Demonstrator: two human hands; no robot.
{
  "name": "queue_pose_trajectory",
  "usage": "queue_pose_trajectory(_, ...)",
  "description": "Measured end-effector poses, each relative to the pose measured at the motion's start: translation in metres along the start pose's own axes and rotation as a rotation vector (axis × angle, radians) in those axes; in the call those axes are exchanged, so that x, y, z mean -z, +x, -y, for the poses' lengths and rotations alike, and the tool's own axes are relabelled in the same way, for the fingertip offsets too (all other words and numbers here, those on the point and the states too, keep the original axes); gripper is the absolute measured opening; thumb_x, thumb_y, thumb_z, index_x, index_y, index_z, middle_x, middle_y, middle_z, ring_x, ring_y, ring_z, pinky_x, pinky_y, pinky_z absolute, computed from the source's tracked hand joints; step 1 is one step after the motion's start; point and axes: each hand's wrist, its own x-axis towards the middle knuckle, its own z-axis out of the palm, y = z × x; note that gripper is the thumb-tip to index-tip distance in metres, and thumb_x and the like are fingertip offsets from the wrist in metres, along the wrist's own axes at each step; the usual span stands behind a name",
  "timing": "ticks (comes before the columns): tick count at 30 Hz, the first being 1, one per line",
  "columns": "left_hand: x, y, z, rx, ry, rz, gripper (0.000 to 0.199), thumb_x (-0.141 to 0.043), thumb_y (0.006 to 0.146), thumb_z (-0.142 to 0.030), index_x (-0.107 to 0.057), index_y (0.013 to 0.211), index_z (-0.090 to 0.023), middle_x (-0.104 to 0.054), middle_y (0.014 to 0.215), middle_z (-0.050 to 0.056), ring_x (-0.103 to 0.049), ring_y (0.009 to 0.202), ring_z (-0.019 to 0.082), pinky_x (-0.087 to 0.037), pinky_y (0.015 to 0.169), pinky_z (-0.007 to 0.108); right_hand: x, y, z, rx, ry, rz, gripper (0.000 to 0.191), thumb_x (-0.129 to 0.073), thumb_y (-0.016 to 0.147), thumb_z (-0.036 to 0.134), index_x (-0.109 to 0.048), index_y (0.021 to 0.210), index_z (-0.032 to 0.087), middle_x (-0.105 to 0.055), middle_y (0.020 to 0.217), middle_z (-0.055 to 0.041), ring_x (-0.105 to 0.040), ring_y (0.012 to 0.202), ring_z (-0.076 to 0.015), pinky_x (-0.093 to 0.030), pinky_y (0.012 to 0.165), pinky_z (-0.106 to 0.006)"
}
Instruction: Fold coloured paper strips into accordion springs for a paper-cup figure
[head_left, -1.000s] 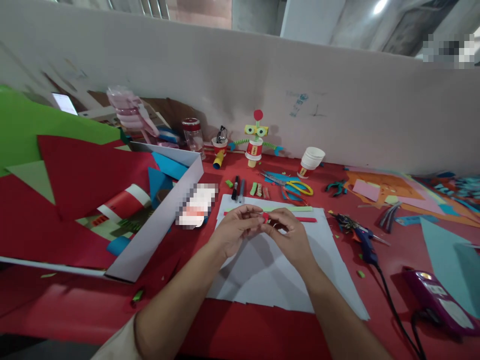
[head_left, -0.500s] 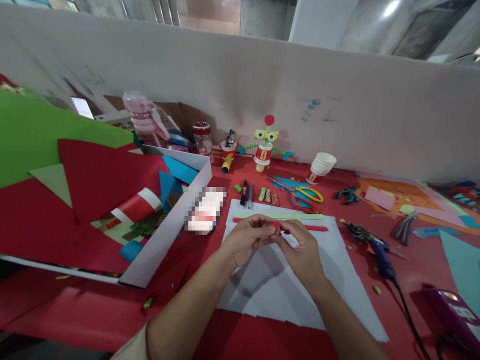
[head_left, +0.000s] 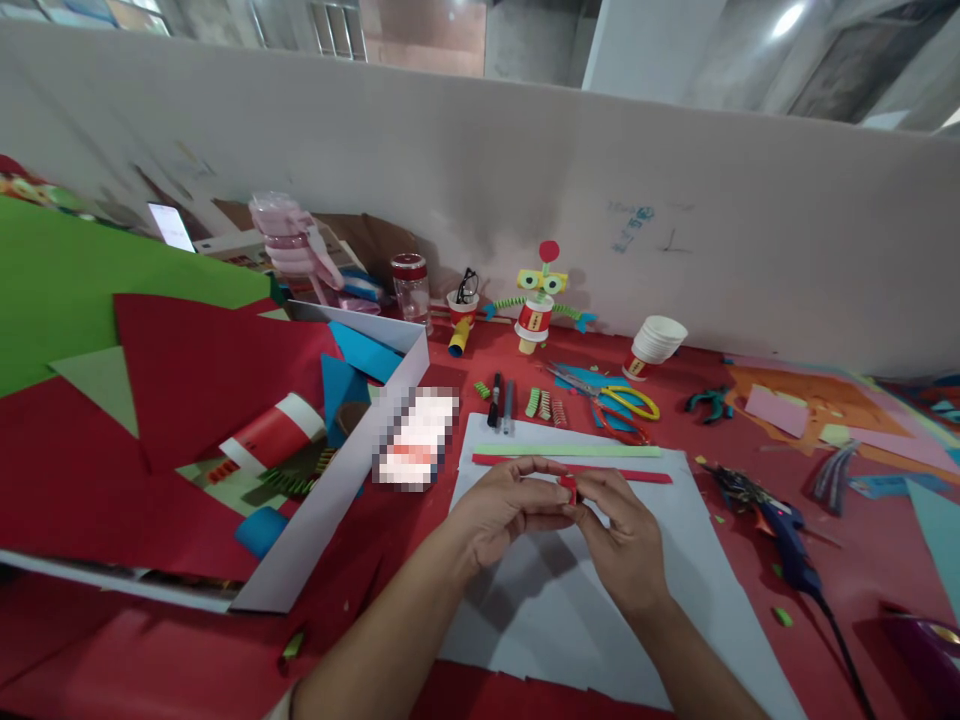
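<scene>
Between the fingertips of both hands is a small folded red paper piece (head_left: 568, 488), partly hidden by the fingers. My left hand (head_left: 510, 510) pinches it from the left, and my right hand (head_left: 621, 530) pinches it from the right. Both are above a white sheet (head_left: 570, 610) on the red table. Just beyond the fingers lie a light green strip (head_left: 570, 451) and a red strip (head_left: 637, 475), the red one partly covered by the hands.
At left stands a white box (head_left: 345, 480) with coloured paper and a red cup. A paper-cup figure (head_left: 534, 318), scissors (head_left: 630, 402), pens (head_left: 495, 400) and stacked cups (head_left: 655, 345) are farther back. A glue gun (head_left: 787, 545) lies at right.
The view has shifted slightly, so most things sit lower in the picture. Both hands still hold the red piece, whose angle between the fingers has changed a little.
</scene>
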Motion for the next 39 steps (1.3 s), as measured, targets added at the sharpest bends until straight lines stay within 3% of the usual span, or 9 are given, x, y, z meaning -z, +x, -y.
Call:
queue_pose_trajectory(6,-0.003,0.001,0.001,-0.042,-0.011,-0.069,0.035,-0.076,0.061,-0.008,-0.057,0.091,-0.013,-0.067,0.065,0.002,-0.064,0.061,0.013,-0.055,0.071,0.032,-0.004,0.001,-0.004,-0.072,0.05,-0.019,0.016,-0.061,0.078,0.012,-0.068,0.085,0.024,-0.064,0.085,-0.0032,-0.059,0.083,-0.0185,-0.048,0.074,-0.031)
queue_pose_trajectory(10,-0.003,0.002,0.003,-0.085,-0.007,-0.098,0.036,-0.075,0.061,-0.007,-0.054,0.089,-0.015,-0.068,0.064,0.001,-0.064,0.058,0.012,-0.054,0.066,0.028,-0.005,0.004,-0.002,-0.174,0.134,-0.011,0.019,-0.063,0.075,0.013,-0.067,0.089,0.024,-0.065,0.098,-0.0048,-0.059,0.093,-0.0193,-0.048,0.081,-0.032)
queue_pose_trajectory(15,-0.004,0.0,0.003,-0.09,0.016,-0.104,0.038,-0.075,0.062,-0.009,-0.048,0.087,-0.019,-0.069,0.063,0.001,-0.066,0.062,0.014,-0.054,0.07,0.03,-0.005,0.003,0.0,-0.176,0.186,-0.01,0.01,-0.06,0.077,0.013,-0.065,0.078,0.021,-0.065,0.08,-0.0022,-0.059,0.075,-0.0159,-0.048,0.07,-0.028)
queue_pose_trajectory(19,-0.007,-0.001,0.004,-0.09,0.01,-0.092,0.039,-0.076,0.062,-0.009,-0.044,0.082,-0.02,-0.066,0.058,-0.002,-0.066,0.061,0.014,-0.054,0.07,0.029,-0.006,0.001,0.0,-0.132,0.157,-0.063,0.013,-0.058,0.076,0.01,-0.065,0.079,0.021,-0.065,0.08,-0.0026,-0.059,0.077,-0.0163,-0.047,0.071,-0.028)
queue_pose_trajectory(23,-0.009,0.001,0.006,-0.105,-0.025,-0.114,0.036,-0.075,0.063,-0.01,-0.044,0.078,-0.02,-0.065,0.059,-0.004,-0.065,0.06,0.012,-0.054,0.07,0.028,-0.01,-0.001,0.0,-0.229,0.194,-0.075,0.009,-0.06,0.076,0.014,-0.065,0.079,0.02,-0.065,0.08,-0.0029,-0.059,0.078,-0.0167,-0.047,0.073,-0.029)
queue_pose_trajectory(28,-0.005,0.004,0.007,-0.077,-0.048,-0.114,0.031,-0.073,0.065,-0.009,-0.049,0.082,-0.019,-0.068,0.07,0.0,-0.065,0.064,0.011,-0.054,0.072,0.026,-0.013,0.0,-0.002,-0.374,0.353,-0.061,0.018,-0.065,0.074,0.019,-0.064,0.092,0.021,-0.063,0.084,-0.0009,-0.058,0.079,-0.0153,-0.048,0.076,-0.028)
queue_pose_trajectory(34,0.004,0.006,0.01,-0.009,-0.124,-0.027,0.023,-0.073,0.067,-0.008,-0.057,0.081,-0.017,-0.066,0.066,-0.001,-0.066,0.066,0.012,-0.055,0.077,0.028,-0.01,0.003,0.001,-0.371,0.411,-0.062,0.009,-0.066,0.073,0.018,-0.066,0.081,0.02,-0.062,0.085,-0.0022,-0.057,0.081,-0.0156,-0.047,0.074,-0.028)
queue_pose_trajectory(39,0.004,0.007,0.013,0.073,-0.236,-0.062,0.013,-0.068,0.072,-0.005,-0.059,0.074,-0.015,-0.067,0.066,0.001,-0.067,0.067,0.013,-0.056,0.076,0.027,-0.01,0.004,0.003,-0.369,0.459,-0.047,0.01,-0.065,0.073,0.019,-0.067,0.083,0.023,-0.063,0.09,-0.0021,-0.058,0.084,-0.0158,-0.047,0.074,-0.028)
